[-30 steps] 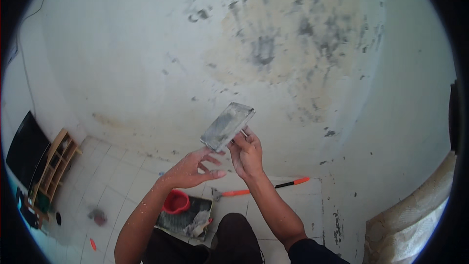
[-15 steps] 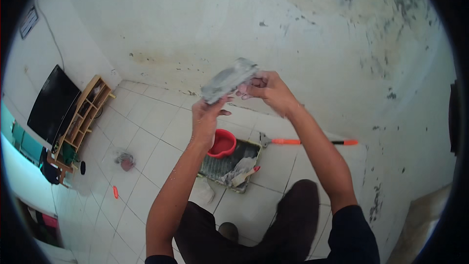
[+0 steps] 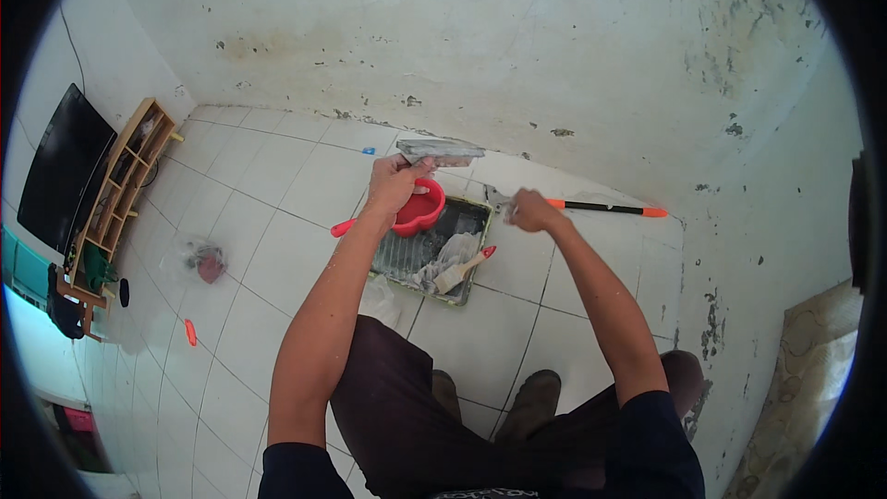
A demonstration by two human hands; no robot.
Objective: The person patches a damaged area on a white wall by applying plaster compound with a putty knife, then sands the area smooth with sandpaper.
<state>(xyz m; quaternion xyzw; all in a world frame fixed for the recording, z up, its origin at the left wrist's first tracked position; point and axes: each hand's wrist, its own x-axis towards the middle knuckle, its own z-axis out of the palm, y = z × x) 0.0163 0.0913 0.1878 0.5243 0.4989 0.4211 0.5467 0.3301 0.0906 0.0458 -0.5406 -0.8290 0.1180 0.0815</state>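
My left hand (image 3: 395, 183) is closed on the near edge of a flat grey rectangular tool (image 3: 440, 152), smeared with whitish paste. It is held up over the far side of the paint tray (image 3: 393, 263). Below that hand, a red handled pot (image 3: 423, 211) sits on the tray, partly covered by my fingers. My right hand (image 3: 533, 211) is closed, fingers curled, above the scraper blade (image 3: 495, 197) of a long pole (image 3: 605, 208). Whether it touches the pole or pinches something small cannot be made out. A paintbrush (image 3: 462, 272) with a red-tipped handle lies across the tray.
Crumpled clear plastic (image 3: 379, 300) lies beside the tray. A plastic bag with something reddish (image 3: 209, 266) and an orange object (image 3: 190, 332) are on the tiled floor to the left. A TV (image 3: 66, 171) and wooden shelf (image 3: 129, 189) stand farther left. Ahead is a peeling wall (image 3: 443, 55).
My right hand has left the grey tool and moved down and right, over the pole's scraper end. The left hand keeps the tool, now turned more level and seen edge-on. The view has shifted.
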